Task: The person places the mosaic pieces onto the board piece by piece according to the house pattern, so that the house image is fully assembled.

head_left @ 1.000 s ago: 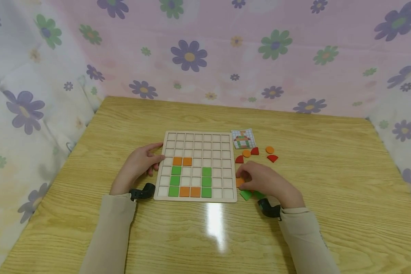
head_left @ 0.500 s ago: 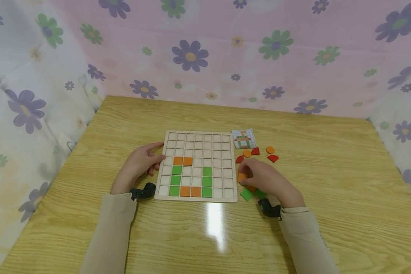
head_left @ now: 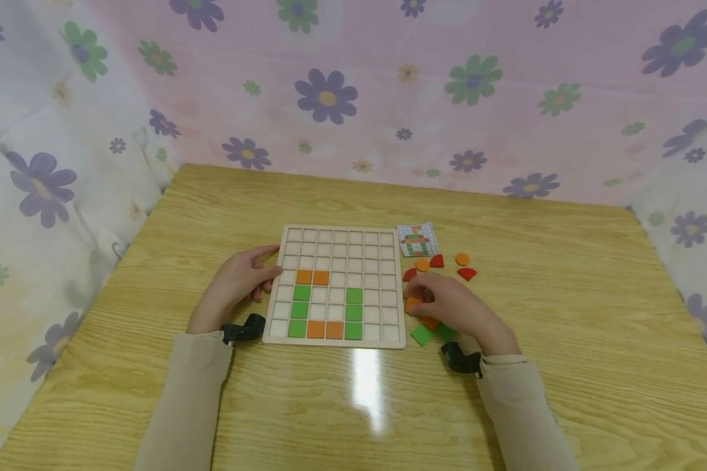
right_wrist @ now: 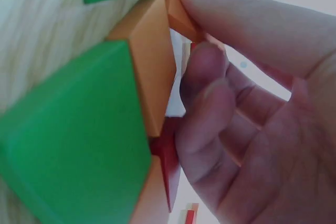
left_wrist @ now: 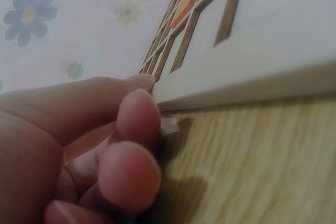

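Note:
A wooden grid board (head_left: pixel 383 239) lies mid-table with green and orange square tiles set in its lower rows. My left hand (head_left: pixel 243 282) rests with curled fingers against the board's left edge (left_wrist: pixel 236 85). My right hand (head_left: pixel 448 304) is just right of the board and pinches an orange square tile (head_left: pixel 413 304) between thumb and fingers; the same orange tile (right_wrist: pixel 181 11) shows under the thumb in the right wrist view. Under that hand lie another orange tile (head_left: pixel 430 322) and green tiles (head_left: pixel 422 335), the green tiles (right_wrist: pixel 73 145) filling the right wrist view.
A small pattern card (head_left: pixel 417 239) lies at the board's upper right corner. Beyond my right hand sit red quarter-circle pieces (head_left: pixel 467 273) and orange discs (head_left: pixel 462 260). Flowered cloth walls close in the wooden table (head_left: pixel 565 314) on three sides.
My right hand has lifted slightly up and back from the tile pile, with the orange tile pinched in its fingers. The left hand has stayed at the board's edge.

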Available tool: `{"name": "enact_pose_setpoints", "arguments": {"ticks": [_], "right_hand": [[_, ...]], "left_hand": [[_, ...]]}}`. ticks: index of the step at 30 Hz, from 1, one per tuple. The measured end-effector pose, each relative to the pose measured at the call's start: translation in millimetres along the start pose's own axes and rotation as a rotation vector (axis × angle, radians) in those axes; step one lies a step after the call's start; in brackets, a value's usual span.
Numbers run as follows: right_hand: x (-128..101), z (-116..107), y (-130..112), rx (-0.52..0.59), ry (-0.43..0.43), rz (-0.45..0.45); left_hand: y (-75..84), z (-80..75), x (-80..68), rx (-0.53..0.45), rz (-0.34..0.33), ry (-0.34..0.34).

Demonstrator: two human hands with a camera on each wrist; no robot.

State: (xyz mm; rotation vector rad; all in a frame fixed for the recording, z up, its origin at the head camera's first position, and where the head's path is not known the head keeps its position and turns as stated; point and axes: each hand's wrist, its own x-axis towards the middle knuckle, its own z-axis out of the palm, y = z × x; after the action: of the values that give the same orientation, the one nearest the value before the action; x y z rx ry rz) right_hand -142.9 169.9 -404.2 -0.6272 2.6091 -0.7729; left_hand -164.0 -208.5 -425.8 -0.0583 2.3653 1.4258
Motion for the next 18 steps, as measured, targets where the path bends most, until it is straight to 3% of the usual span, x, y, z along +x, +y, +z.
{"name": "enact_pose_setpoints", "arguments": {"ticks": [12, 18], "right_hand": [[6.0, 3.0, 2.8, 0.162, 0.013, 0.041], [8.6, 2.6, -1.7, 0.148, 0.052, 0.066]], "left_hand": [[-2.1, 0.6, -3.7, -0.032, -0.025, -0.002], [-0.5, -0.8, -0.6, -0.037, 0.006, -0.012]]}}
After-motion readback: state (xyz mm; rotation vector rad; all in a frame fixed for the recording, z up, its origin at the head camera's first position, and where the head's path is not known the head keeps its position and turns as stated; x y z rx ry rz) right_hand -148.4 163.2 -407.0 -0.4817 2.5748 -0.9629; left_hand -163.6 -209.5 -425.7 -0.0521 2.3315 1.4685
